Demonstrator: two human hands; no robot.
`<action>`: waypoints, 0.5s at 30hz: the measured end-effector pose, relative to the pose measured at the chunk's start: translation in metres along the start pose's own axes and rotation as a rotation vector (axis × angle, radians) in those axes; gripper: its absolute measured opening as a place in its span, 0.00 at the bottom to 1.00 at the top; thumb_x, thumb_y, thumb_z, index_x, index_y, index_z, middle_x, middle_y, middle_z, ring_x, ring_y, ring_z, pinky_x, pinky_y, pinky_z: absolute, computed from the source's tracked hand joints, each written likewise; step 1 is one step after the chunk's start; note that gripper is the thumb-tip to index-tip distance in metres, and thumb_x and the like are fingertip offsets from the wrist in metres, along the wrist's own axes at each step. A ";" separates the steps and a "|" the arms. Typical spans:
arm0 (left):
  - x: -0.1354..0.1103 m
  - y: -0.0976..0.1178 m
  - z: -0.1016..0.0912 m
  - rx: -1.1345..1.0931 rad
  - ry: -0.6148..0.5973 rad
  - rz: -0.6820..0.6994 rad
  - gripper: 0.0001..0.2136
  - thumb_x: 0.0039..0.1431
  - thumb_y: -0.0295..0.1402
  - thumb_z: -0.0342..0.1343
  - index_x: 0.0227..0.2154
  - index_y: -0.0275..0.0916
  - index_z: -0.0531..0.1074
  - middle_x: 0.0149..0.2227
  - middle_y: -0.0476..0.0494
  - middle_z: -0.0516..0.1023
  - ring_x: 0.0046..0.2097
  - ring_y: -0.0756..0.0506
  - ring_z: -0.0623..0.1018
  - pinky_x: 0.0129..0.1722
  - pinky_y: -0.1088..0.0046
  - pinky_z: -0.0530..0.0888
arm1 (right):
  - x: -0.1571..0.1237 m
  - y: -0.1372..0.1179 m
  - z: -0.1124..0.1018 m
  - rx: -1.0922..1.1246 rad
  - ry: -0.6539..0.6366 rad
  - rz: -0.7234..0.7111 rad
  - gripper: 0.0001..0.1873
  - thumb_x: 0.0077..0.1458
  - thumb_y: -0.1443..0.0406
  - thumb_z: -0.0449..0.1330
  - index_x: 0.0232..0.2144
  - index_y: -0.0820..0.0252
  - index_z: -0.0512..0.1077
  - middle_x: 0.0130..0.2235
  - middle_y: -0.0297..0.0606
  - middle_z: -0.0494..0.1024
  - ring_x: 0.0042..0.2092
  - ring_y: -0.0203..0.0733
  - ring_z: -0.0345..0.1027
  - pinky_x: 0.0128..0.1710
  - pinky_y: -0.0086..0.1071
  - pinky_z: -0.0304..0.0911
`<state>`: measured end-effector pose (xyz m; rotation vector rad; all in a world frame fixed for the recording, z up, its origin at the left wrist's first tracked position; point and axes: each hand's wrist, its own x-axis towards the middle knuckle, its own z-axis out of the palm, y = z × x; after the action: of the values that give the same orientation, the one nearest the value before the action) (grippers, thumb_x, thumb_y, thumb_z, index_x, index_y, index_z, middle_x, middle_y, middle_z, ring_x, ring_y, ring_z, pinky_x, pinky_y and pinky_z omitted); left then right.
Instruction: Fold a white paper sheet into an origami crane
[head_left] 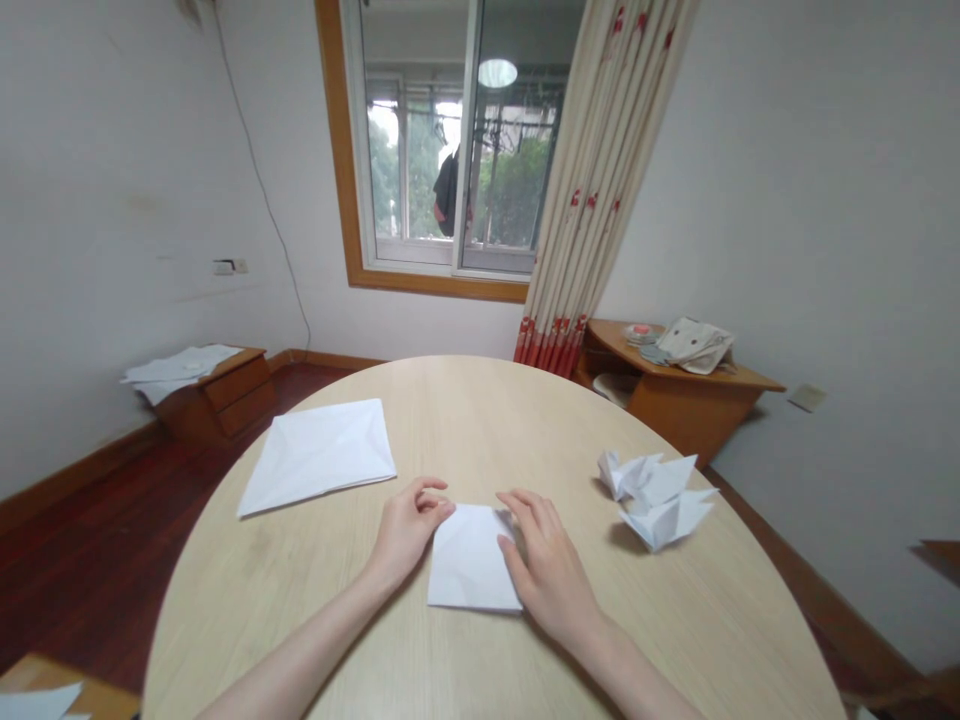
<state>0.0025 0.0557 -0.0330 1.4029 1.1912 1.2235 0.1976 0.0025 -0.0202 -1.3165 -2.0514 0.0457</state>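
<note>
A folded square of white paper lies flat on the table right in front of me, with faint creases across it. My left hand is at its upper left corner, fingers bent and the thumb on that corner; the undersides of the fingers are hidden. Along the right edge rests my right hand, its fingers apart and reaching past the upper right corner, the thumb touching the paper. Beyond my right hand stand several folded white paper shapes with pointed flaps, close together.
A stack of white paper lies at the left of the round wooden table. Behind it is a low drawer cabinet with papers on top. A corner shelf holding a cloth bag stands behind the table at right, near a curtain.
</note>
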 end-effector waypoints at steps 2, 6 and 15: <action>0.001 -0.003 0.000 0.035 -0.037 0.027 0.12 0.46 0.36 0.58 0.35 0.36 0.72 0.27 0.46 0.80 0.30 0.44 0.78 0.31 0.71 0.70 | -0.001 -0.002 0.000 0.002 -0.117 -0.053 0.20 0.59 0.70 0.47 0.52 0.62 0.65 0.53 0.49 0.70 0.55 0.48 0.63 0.55 0.47 0.62; 0.004 -0.008 0.000 0.039 -0.087 0.050 0.12 0.47 0.28 0.53 0.37 0.35 0.72 0.33 0.42 0.81 0.36 0.44 0.79 0.37 0.69 0.72 | -0.001 -0.004 0.000 -0.005 -0.371 -0.121 0.22 0.61 0.70 0.46 0.57 0.61 0.64 0.61 0.44 0.64 0.62 0.46 0.55 0.62 0.48 0.54; -0.004 -0.008 0.001 0.372 0.004 0.279 0.16 0.49 0.21 0.49 0.42 0.36 0.71 0.43 0.40 0.76 0.45 0.43 0.76 0.48 0.63 0.71 | 0.002 -0.011 0.002 -0.132 -0.563 -0.025 0.25 0.65 0.64 0.43 0.62 0.62 0.56 0.65 0.42 0.55 0.65 0.46 0.48 0.62 0.47 0.52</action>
<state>0.0024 0.0529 -0.0411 1.8935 1.3043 1.2327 0.1877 -0.0003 -0.0164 -1.4783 -2.5748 0.3050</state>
